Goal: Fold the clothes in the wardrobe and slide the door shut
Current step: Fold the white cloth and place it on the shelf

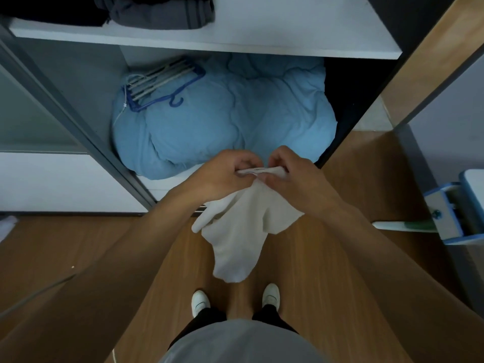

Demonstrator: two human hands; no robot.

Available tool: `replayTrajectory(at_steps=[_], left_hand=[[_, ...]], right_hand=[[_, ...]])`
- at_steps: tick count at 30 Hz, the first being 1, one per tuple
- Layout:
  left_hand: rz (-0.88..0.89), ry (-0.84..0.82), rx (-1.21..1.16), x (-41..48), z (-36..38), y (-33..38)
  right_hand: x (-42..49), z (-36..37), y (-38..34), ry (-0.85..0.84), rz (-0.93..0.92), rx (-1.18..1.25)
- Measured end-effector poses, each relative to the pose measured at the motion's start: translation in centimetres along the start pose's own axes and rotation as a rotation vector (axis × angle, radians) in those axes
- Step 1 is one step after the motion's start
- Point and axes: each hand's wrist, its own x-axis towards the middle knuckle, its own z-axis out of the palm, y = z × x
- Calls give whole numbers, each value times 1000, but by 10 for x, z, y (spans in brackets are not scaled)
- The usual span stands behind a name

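Grey shirt [241,341] at bottom; left hand [222,174] and right hand [294,175] pinch white garment [235,239] by top edge, fingers curled; it hangs before wardrobe [235,44].

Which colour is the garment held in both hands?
White: the garment shows best in the head view.

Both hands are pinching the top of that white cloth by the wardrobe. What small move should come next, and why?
Probably draw the hands apart along the top edge. The left hand and right hand pinch the white garment almost side by side, so it hangs bunched and creased, unfolded. Spreading it flat would likely make a neat fold possible.
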Motion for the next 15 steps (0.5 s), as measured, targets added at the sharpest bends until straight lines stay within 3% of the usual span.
replayTrajectory(at_steps=[4,9,15], left_hand=[[-4,50,42,-8,-7,-16],[-127,36,308,-22,-13,-58],[-303,37,455,-24,7,-84]], right_hand=[[-4,4,-3,35,-187,76],[-2,4,-13,95,-86,207],[-1,0,-33,96,-78,295]])
